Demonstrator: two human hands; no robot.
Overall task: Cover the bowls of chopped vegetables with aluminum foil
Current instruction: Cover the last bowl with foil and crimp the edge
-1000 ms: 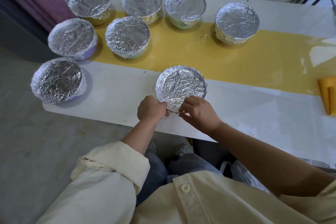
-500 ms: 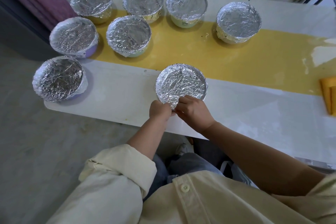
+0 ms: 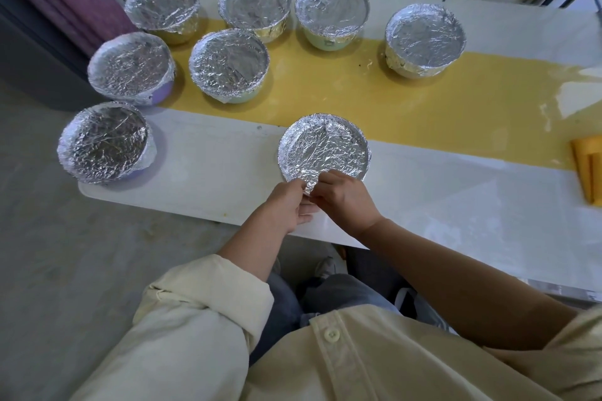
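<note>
A foil-covered bowl (image 3: 324, 146) stands near the table's front edge, its top wrapped in crinkled aluminum foil. A loose flap of that foil (image 3: 311, 184) sticks up at the near rim. My left hand (image 3: 288, 203) and my right hand (image 3: 342, 197) meet at this flap, fingers curled, both pinching it. Several other bowls sit farther back and to the left, each with foil over its top, among them one at the left edge (image 3: 104, 142) and one at the back right (image 3: 425, 39).
The white table (image 3: 456, 205) carries a yellow runner (image 3: 423, 101) across its middle. A folded yellow cloth (image 3: 589, 169) lies at the right edge. A radiator stands behind the table and a purple curtain hangs at the back left.
Both hands have come together at the near rim of the front bowl. A small foil flap now stands up between their fingers; before, the edge lay flat against the rim.
</note>
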